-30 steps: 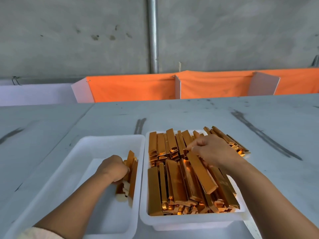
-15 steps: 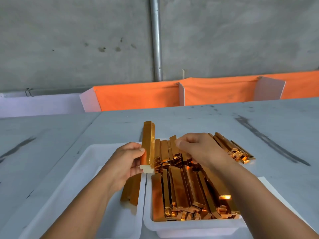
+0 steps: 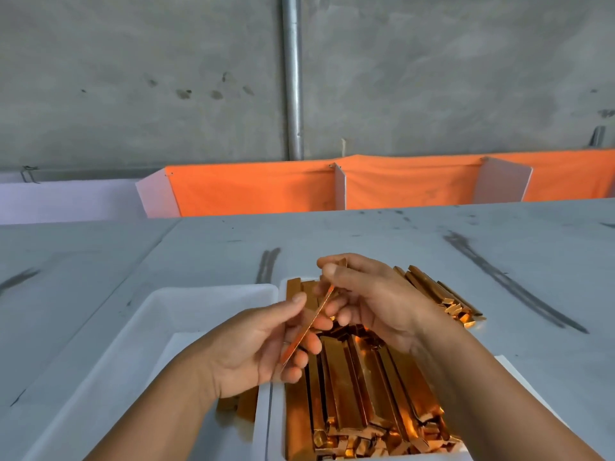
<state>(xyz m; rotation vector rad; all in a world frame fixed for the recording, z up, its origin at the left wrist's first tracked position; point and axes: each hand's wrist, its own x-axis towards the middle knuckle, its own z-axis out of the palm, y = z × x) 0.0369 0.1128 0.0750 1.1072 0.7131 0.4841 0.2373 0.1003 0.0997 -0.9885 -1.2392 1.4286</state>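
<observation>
Copper-gold carton (image 3: 309, 324), thin and edge-on, hangs pinched between both hands where the left tray (image 3: 206, 289) meets the right tray (image 3: 279, 434). The left hand (image 3: 259, 347) cups its lower end and the right hand (image 3: 376, 304) nips the top. Forming step, I'd say. Next: press it square and set it in the left tray.

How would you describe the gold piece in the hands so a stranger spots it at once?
On the grey table, the right tray is heaped with gold boxes. Just above it, the left hand and right hand pinch one gold strip. It alone is lifted, thin and edge-on.
</observation>
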